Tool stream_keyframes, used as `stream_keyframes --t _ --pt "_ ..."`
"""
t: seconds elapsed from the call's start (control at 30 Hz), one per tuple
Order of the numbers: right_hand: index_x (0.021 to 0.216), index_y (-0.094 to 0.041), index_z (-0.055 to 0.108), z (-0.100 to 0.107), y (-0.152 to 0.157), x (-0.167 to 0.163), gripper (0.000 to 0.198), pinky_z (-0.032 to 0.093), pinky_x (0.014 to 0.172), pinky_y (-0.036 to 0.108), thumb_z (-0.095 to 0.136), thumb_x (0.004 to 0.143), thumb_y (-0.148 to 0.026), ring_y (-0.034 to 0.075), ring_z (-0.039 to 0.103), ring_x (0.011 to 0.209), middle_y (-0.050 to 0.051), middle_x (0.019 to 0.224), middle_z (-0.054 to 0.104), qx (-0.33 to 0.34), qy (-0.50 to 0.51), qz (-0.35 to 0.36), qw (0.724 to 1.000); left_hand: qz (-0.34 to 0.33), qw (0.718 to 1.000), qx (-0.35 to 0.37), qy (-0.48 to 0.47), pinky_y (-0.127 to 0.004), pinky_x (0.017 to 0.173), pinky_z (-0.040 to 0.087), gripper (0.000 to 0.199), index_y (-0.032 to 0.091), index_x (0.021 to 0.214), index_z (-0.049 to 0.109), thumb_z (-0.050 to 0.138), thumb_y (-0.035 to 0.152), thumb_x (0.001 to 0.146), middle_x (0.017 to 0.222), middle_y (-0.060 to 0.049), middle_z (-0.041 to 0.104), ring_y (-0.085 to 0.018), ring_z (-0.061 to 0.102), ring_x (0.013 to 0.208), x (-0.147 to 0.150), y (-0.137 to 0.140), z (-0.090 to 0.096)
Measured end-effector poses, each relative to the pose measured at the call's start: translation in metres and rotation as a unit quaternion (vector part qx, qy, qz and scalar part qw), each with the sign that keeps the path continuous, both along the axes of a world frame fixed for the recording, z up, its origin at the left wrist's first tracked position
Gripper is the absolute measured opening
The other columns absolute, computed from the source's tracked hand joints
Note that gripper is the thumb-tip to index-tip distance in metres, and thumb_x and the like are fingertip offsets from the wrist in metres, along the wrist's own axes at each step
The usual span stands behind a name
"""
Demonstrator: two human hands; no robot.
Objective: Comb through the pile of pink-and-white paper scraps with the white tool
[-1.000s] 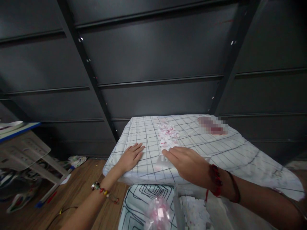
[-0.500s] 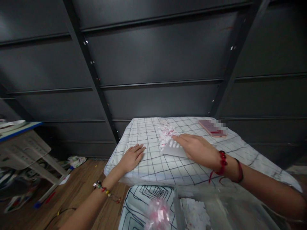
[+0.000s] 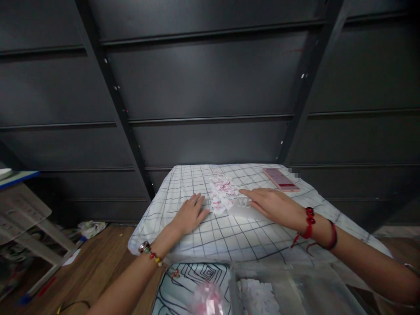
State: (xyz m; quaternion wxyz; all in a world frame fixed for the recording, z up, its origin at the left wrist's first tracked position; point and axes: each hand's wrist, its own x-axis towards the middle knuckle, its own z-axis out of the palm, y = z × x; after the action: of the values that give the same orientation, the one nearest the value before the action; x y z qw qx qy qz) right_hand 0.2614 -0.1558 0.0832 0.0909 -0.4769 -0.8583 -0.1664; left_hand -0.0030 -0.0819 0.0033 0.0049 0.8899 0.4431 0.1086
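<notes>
A small heap of white and pink paper scraps (image 3: 223, 192) lies on the white checked cloth (image 3: 187, 183). My left hand (image 3: 189, 215) rests palm down on the cloth just left of the heap, fingers stretched and nothing in it. Right of the heap, my right hand (image 3: 274, 205) grips a light grey flat piece (image 3: 244, 211) with a row of white raised shapes or slots along it. Its near left corner meets the scraps; my fingers and palm cover its right part, and I cannot tell its exact kind.
A pink-edged phone (image 3: 281, 180) lies on the cloth at the back right. Below the table edge stand a clear plastic bin (image 3: 234, 284) with white paper scraps (image 3: 257, 295) and a clear bag with pink contents (image 3: 208, 299). A dark panelled wall (image 3: 203, 78) rises behind.
My left hand has slid right, closer to the scraps, its fingers more spread. The grey piece in my right hand has shifted slightly right relative to the heap. The view has shifted a little.
</notes>
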Motion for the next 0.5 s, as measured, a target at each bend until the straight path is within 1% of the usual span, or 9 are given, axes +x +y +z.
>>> stream_keyframes --t 0.1,0.17,0.23,0.33,0.5 --pt "0.112 -0.018 0.051 0.002 0.0 0.008 0.029 0.046 0.069 0.028 0.036 0.087 -0.02 0.017 0.062 0.082 0.006 0.092 0.066 -0.042 0.003 -0.012 0.999 -0.005 1.0 -0.019 0.01 -0.043 0.102 0.023 0.057 0.01 0.134 0.032 0.032 0.048 0.091 0.14 -0.015 0.028 -0.027 0.023 0.129 0.005 0.0 -0.009" --pt "0.106 -0.019 0.054 0.003 0.0 0.011 0.027 0.045 0.068 0.026 0.034 0.088 -0.019 0.016 0.062 0.082 0.005 0.091 0.066 -0.053 0.006 -0.012 0.999 -0.003 1.0 -0.023 0.019 -0.043 0.102 0.022 0.056 0.012 0.133 0.034 0.03 0.049 0.092 0.14 -0.013 0.03 -0.026 0.024 0.129 0.005 0.0 -0.013" --pt "0.107 -0.019 0.054 0.004 0.001 0.012 0.028 0.044 0.067 0.026 0.033 0.088 -0.018 0.016 0.062 0.081 0.005 0.091 0.066 -0.034 0.002 -0.019 0.999 0.001 1.0 -0.018 0.024 -0.043 0.103 0.021 0.054 0.012 0.132 0.036 0.029 0.048 0.092 0.14 -0.013 0.031 -0.025 0.025 0.129 0.005 0.0 -0.014" --pt "0.111 -0.019 0.052 0.007 0.005 0.007 0.03 0.041 0.061 0.027 0.037 0.085 -0.015 0.017 0.062 0.076 0.005 0.089 0.066 0.008 -0.031 -0.026 0.999 0.004 1.0 -0.009 0.027 -0.043 0.102 0.021 0.053 0.013 0.132 0.037 0.029 0.047 0.092 0.139 -0.012 0.032 -0.025 0.026 0.128 0.005 0.0 -0.014" --pt "0.115 -0.02 0.049 0.009 0.011 -0.006 0.043 0.034 0.054 0.024 0.044 0.076 -0.004 0.014 0.059 0.067 0.001 0.079 0.066 0.039 -0.071 -0.001 0.997 0.004 1.0 0.007 0.027 -0.042 0.102 0.023 0.051 0.013 0.131 0.039 0.031 0.046 0.092 0.138 -0.012 0.034 -0.025 0.028 0.127 0.006 0.001 -0.016"
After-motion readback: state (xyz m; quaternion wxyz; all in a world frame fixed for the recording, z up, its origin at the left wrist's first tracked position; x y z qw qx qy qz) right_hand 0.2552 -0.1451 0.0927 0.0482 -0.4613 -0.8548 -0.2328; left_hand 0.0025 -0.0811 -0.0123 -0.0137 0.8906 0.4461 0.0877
